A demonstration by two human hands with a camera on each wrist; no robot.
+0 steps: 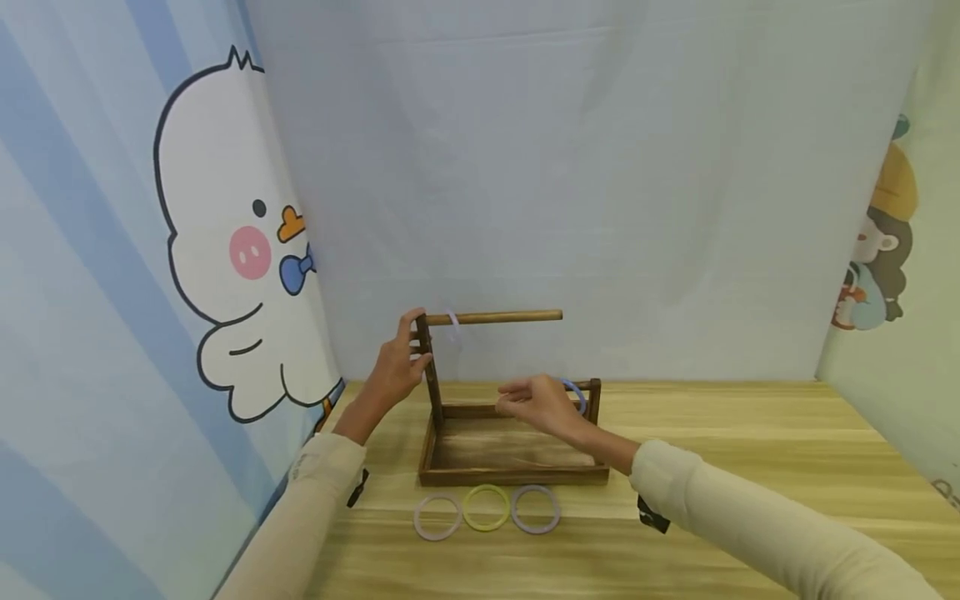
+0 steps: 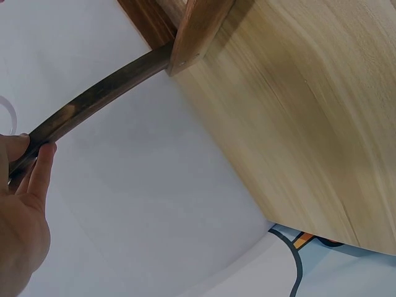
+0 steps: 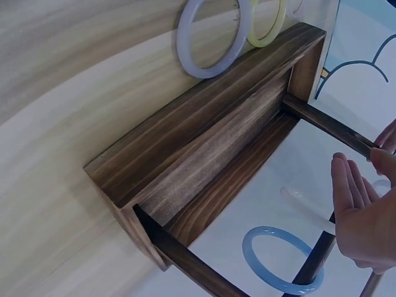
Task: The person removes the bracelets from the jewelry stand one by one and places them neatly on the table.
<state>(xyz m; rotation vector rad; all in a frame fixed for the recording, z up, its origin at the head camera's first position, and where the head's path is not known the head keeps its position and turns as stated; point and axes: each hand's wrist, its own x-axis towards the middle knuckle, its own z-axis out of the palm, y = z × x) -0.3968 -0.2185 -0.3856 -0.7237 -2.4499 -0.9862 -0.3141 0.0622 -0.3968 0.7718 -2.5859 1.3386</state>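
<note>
Left hand (image 1: 397, 367) round post (image 1: 435, 395) — right (image 1: 542, 404) loose

I am counting six rings. One pink ring (image 1: 437, 538), one yellow ring (image 1: 486, 528) and one purple ring (image 1: 536, 531) are lying on one counter (image 1: 712, 467). One lilac ring (image 1: 454, 323), one blue ring (image 1: 581, 397) and one whitish ring (image 3: 306, 212) are showing higher up. I am using one left hand (image 1: 399, 365) and one right hand (image 1: 542, 403). Two posts (image 1: 432, 375) and two bars (image 1: 517, 317) are joining one wooden tray (image 1: 513, 477).
</note>
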